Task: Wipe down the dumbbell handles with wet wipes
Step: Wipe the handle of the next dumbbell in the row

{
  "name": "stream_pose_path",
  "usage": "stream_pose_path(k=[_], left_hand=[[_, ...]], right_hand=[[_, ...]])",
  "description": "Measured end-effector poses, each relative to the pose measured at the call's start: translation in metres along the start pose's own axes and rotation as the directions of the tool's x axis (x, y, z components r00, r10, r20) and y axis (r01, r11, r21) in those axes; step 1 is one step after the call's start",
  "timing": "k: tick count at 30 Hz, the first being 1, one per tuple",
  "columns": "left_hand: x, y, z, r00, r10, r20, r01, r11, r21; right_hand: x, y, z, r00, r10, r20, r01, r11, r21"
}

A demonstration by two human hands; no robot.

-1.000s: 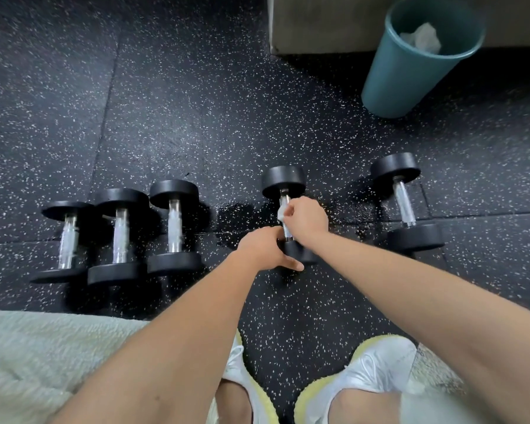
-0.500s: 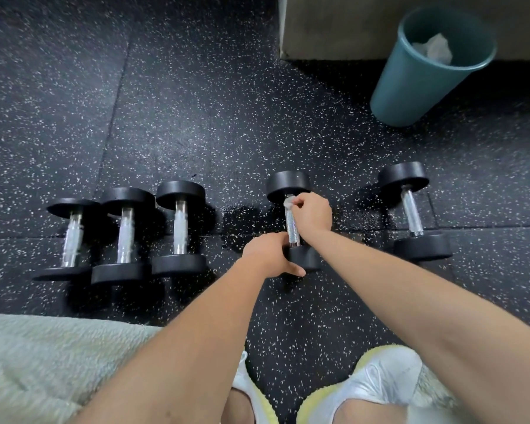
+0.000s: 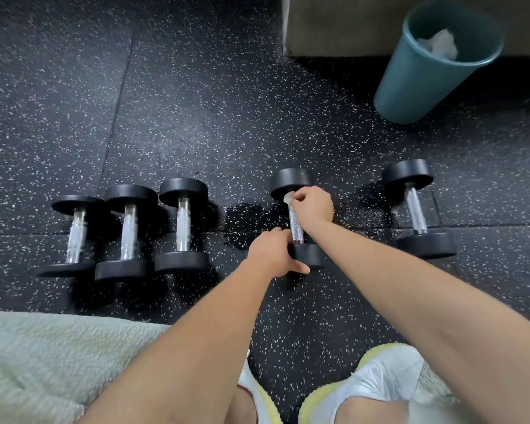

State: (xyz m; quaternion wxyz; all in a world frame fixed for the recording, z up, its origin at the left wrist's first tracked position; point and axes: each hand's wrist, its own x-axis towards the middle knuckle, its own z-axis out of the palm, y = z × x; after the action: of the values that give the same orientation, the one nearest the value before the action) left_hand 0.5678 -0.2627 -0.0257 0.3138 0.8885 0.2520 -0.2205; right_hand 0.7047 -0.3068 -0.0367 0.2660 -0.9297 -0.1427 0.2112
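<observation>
Five black dumbbells with chrome handles lie on the speckled rubber floor. My right hand (image 3: 312, 206) grips a white wet wipe (image 3: 288, 198) around the far end of the fourth dumbbell's handle (image 3: 296, 226), just below its far head. My left hand (image 3: 273, 252) holds that dumbbell's near head (image 3: 311, 255), thumb along its front edge. Three dumbbells (image 3: 129, 234) lie side by side to the left. A fifth dumbbell (image 3: 415, 209) lies alone to the right.
A teal bin (image 3: 410, 84) with crumpled white wipes inside stands at the back right beside a beige block (image 3: 334, 22). A wet patch darkens the floor (image 3: 245, 218) left of the held dumbbell. My white shoes (image 3: 377, 377) and a pale cloth (image 3: 43, 362) fill the near edge.
My right hand has slid with the wipe from the middle of the handle up to its far end, which bares the lower chrome. My left hand stays on the near head.
</observation>
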Motion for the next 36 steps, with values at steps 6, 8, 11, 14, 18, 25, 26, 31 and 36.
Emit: stream_pose_path(k=[6, 8, 11, 14, 18, 25, 26, 31, 36], left_hand=[[-0.006, -0.004, -0.013, 0.999, -0.033, 0.025, 0.033, 0.999, -0.011], [-0.007, -0.005, -0.012, 0.999, -0.032, 0.017, 0.032, 0.999, -0.003], [-0.009, -0.006, -0.010, 0.999, -0.036, 0.002, 0.036, 0.999, -0.019], [-0.010, -0.009, -0.009, 0.999, -0.043, 0.005, 0.043, 0.999, -0.027], [-0.012, -0.017, -0.012, 0.997, -0.074, 0.038, 0.076, 0.996, -0.049], [-0.011, -0.015, -0.012, 0.999, -0.044, 0.027, 0.043, 0.998, 0.047], [-0.012, -0.015, -0.013, 0.999, -0.040, 0.016, 0.039, 0.998, 0.054], [-0.016, -0.016, -0.012, 1.000, -0.021, -0.010, 0.022, 0.997, 0.080], [-0.011, -0.024, -0.016, 0.999, -0.037, 0.036, 0.035, 0.998, 0.052]], right_hand=[[-0.020, 0.021, -0.017, 0.945, -0.091, 0.313, 0.153, 0.971, -0.182], [-0.014, 0.016, -0.021, 0.944, -0.122, 0.306, 0.190, 0.961, -0.203], [0.001, 0.004, -0.023, 0.978, -0.117, 0.172, 0.144, 0.978, -0.151], [0.003, 0.005, -0.014, 0.983, -0.078, 0.169, 0.100, 0.987, -0.124], [-0.017, 0.013, -0.015, 0.958, -0.125, 0.258, 0.161, 0.979, -0.122], [-0.019, 0.011, -0.028, 0.920, -0.118, 0.375, 0.212, 0.953, -0.219], [-0.014, 0.006, -0.027, 0.944, -0.106, 0.314, 0.173, 0.966, -0.192], [-0.013, 0.000, -0.015, 0.964, -0.052, 0.261, 0.099, 0.980, -0.170], [-0.024, 0.015, -0.018, 0.876, -0.062, 0.478, 0.207, 0.944, -0.257]])
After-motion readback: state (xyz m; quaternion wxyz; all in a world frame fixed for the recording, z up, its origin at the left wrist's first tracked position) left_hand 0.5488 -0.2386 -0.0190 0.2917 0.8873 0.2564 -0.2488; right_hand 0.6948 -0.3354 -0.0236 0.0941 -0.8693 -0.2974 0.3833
